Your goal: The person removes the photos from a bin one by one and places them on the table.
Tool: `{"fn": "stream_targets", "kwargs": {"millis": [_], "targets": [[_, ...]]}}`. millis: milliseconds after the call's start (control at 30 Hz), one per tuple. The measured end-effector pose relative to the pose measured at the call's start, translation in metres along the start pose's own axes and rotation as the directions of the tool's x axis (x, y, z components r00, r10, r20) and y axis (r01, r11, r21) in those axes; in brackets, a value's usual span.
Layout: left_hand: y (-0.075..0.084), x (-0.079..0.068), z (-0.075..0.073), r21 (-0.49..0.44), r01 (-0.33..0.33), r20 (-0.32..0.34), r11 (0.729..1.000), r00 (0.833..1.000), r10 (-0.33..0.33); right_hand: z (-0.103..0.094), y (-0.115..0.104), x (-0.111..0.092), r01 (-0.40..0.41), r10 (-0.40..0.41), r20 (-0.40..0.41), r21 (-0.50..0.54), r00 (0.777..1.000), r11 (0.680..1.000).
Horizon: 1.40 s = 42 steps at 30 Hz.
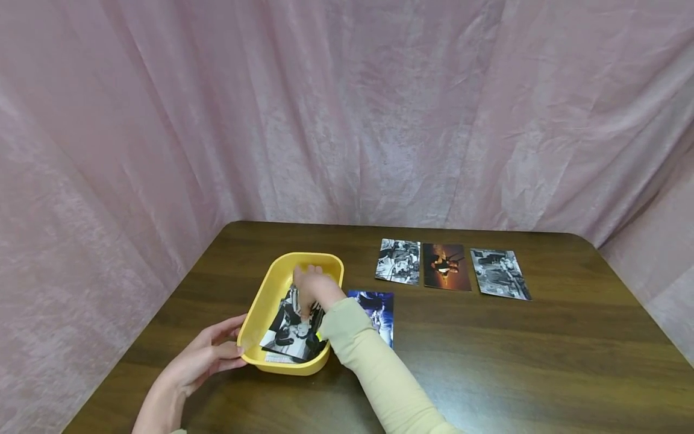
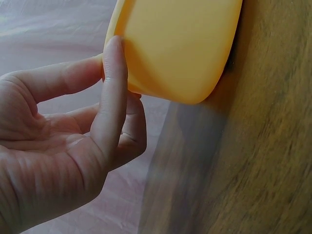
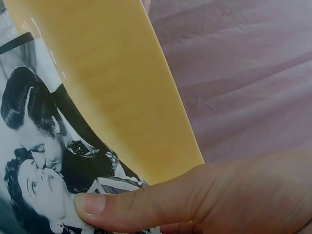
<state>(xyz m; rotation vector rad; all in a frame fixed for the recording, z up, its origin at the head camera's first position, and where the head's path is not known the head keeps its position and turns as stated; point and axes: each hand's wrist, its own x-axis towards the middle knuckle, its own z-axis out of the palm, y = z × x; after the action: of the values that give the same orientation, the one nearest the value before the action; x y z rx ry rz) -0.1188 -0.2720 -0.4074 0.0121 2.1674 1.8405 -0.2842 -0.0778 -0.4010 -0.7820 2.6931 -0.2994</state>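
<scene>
A yellow tub [image 1: 255, 310] stands on the left of the table, with several black-and-white photo cards [image 1: 290, 337] lying in it. My left hand [image 1: 208, 355] pinches the tub's near-left corner at the rim; the left wrist view shows fingers on both sides of the wall. Reaching into the tub is my right hand [image 1: 314, 286], its fingers extended toward the far end and slightly blurred. In the right wrist view its straight thumb [image 3: 117, 207] touches the top photo [image 3: 34, 141], which shows a couple close together. The other fingers are mostly hidden there.
Three photo cards lie in a row at the back: a black-and-white one [image 1: 398, 261], an orange-brown one [image 1: 447, 266] and another black-and-white one [image 1: 500, 273]. A blue photo [image 1: 382, 307] beside the tub is partly hidden by my right sleeve [image 1: 379, 367]. Pink curtains [image 1: 347, 120] hang behind the table.
</scene>
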Motion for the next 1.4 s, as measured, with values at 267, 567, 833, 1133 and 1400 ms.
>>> {"fn": "stream_targets", "kwargs": {"millis": [267,567,833,1133,1400], "targets": [[-0.002,-0.001,-0.001,-0.015,-0.015,0.021,1.0,1.0,0.016,-0.001,0.003,-0.005,0.037,-0.036,-0.027,0.009,0.999,0.999],[-0.003,-0.002,-0.002,-0.016,-0.013,0.024,1.0,1.0,0.013,-0.004,0.003,-0.01,0.143,-0.143,0.025,0.002,0.989,0.99],[-0.003,-0.002,0.003,-0.01,-0.006,0.024,1.0,1.0,0.007,-0.008,0.003,-0.008,0.184,-0.181,0.064,-0.034,0.981,0.982],[-0.002,0.0,0.003,0.0,0.007,0.011,1.0,1.0,-0.007,-0.04,0.013,-0.004,0.167,-0.185,0.102,0.16,0.978,0.973],[-0.002,0.001,0.001,-0.002,0.011,0.018,1.0,1.0,-0.011,-0.07,0.051,-0.026,0.201,-0.252,-0.014,0.648,0.968,0.735]]}}
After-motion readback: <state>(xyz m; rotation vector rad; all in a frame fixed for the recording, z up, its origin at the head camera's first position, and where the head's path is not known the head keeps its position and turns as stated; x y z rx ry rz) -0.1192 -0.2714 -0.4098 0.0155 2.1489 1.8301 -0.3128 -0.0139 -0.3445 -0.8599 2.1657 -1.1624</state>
